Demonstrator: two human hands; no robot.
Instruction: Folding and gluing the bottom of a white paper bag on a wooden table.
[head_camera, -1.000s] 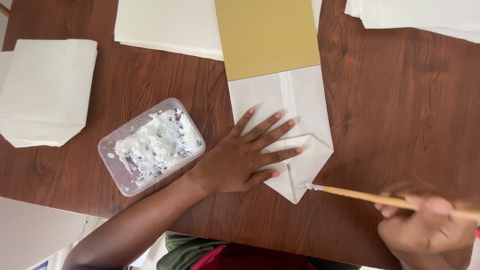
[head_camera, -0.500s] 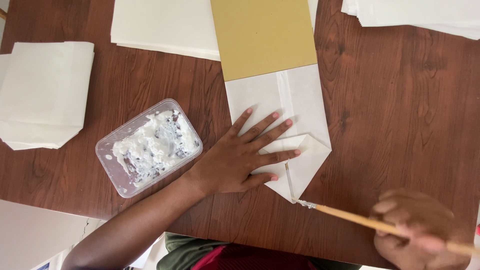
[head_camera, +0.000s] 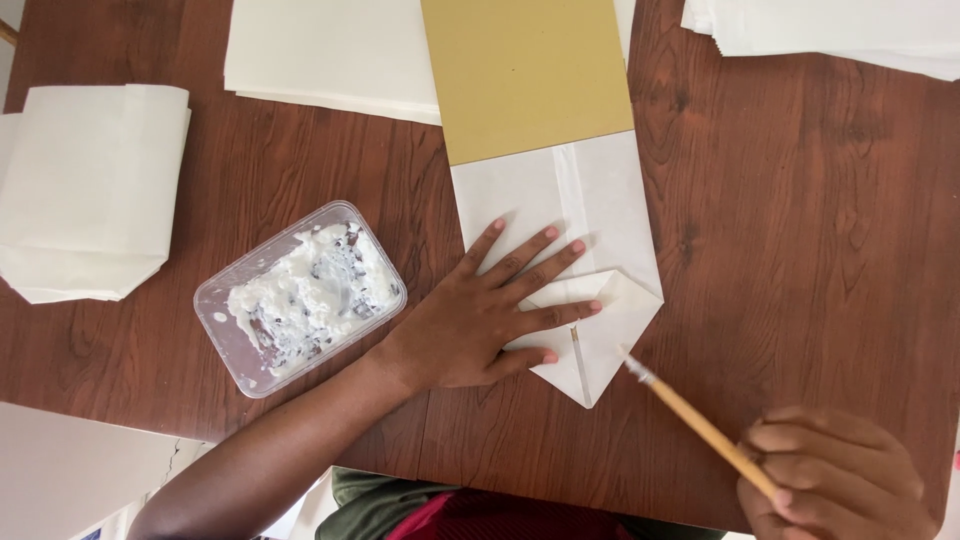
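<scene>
My left hand (head_camera: 490, 315) lies flat with spread fingers on a folded white paper bag (head_camera: 590, 215), pressing down its pointed folded end (head_camera: 600, 335). A tan card sheet (head_camera: 530, 75) covers the bag's far part. My right hand (head_camera: 835, 475) grips a thin wooden brush (head_camera: 690, 415) at the bottom right; the brush tip hovers just right of the folded point, close to its edge. A clear plastic tub of white paste (head_camera: 300, 295) sits left of my left wrist.
A stack of folded white bags (head_camera: 85, 190) lies at the far left. Flat white sheets (head_camera: 330, 50) rest at the top, with more paper (head_camera: 830, 30) at the top right. The brown wooden table (head_camera: 800, 220) ends at its near edge by my body.
My right hand drew the brush down and away from the folded point, then brought the tip back up toward it. My left hand stayed pressed on the bag.
</scene>
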